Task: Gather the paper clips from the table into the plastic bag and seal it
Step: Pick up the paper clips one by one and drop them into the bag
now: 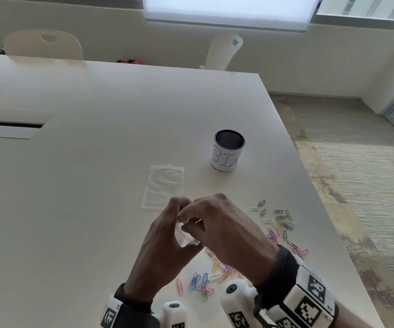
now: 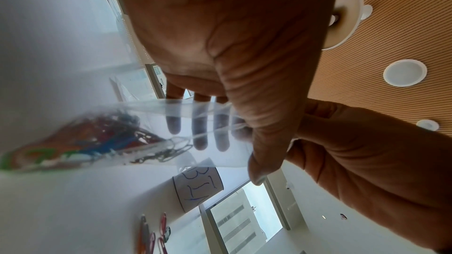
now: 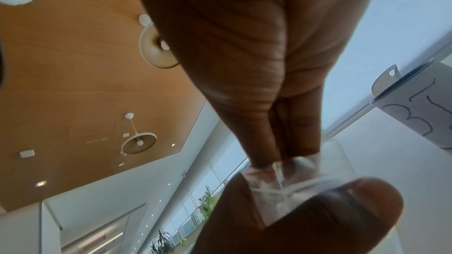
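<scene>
Both of my hands sit low and close to the head camera, raised above the pale surface point(image 1: 96, 162) and meeting around a small clear plastic bag point(image 1: 186, 235). My left hand point(image 1: 165, 247) has its fingers point(image 2: 199, 123) curled behind the bag and the thumb pressed on its front, so it grips the bag near the top edge. My right hand point(image 1: 226, 228) pinches the same edge between thumb and fingers point(image 3: 300, 123). From the left wrist I can see a bunch of coloured paper clips point(image 2: 85, 142) already inside the bag, hanging toward its lower end. Whether the strip along the mouth is pressed closed I cannot tell.

More loose clips point(image 1: 278, 223) lie scattered on the surface, nearer me than the cup and to its right, with another cluster point(image 1: 205, 280) under my wrists. A second clear bag point(image 1: 164, 187) lies flat just left of the cup and a little nearer me. The cup point(image 1: 228, 151) itself is a black mesh cylinder wrapped in white paper with "BIN" written by hand, standing upright beyond my hands.

Far behind the cup, two white chairs point(image 1: 224, 50) stand at the surface's far edge under a bright window blind point(image 1: 229, 10). To the cup's right the surface ends and a streaked beige carpet point(image 1: 357, 174) begins. Overhead, the wrist views show a slatted wooden ceiling point(image 3: 73, 84) with round pendant lamps point(image 3: 138, 143).
</scene>
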